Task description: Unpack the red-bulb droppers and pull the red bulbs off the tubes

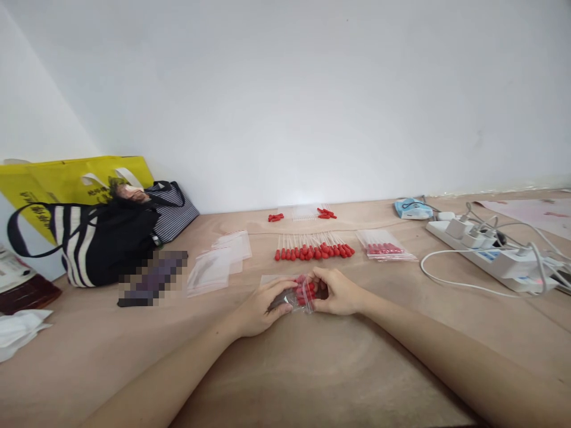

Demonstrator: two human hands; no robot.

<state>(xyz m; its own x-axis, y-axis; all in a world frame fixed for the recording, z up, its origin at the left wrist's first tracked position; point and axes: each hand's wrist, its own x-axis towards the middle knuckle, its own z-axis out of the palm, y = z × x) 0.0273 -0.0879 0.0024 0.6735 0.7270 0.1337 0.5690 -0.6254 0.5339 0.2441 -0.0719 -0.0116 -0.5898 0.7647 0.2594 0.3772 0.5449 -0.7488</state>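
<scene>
A row of red-tipped sticks (307, 252) lies on the smooth, wood-grained worktop (276, 374), the thin white shafts running away toward the wall and the rounded, matt red tips facing the person; toward the row's right end, they fan aslant. Just on the near side of the row is a clear zip bag (286, 301), soft, creased and glossy, its long axis roughly left to right, with a ridged strip near its right end. Red tips (305, 291) show inside, bunched toward that end; their shafts are hidden. The left hand (260, 307), nearside of the row, has thumb and fingers clamped on the film; the right hand (338, 291) curls its fingers onto the bag's right end, and whether they also pinch a stick cannot be told. Left of the row lie flat, rectangular transparent bags (209, 270), overlapping; right of it, a stack of filled bags (386, 245). Beyond the row sit two small red heaps (327, 213). Far right of it is a white plastic power strip (486, 255) with looping cables.
</scene>
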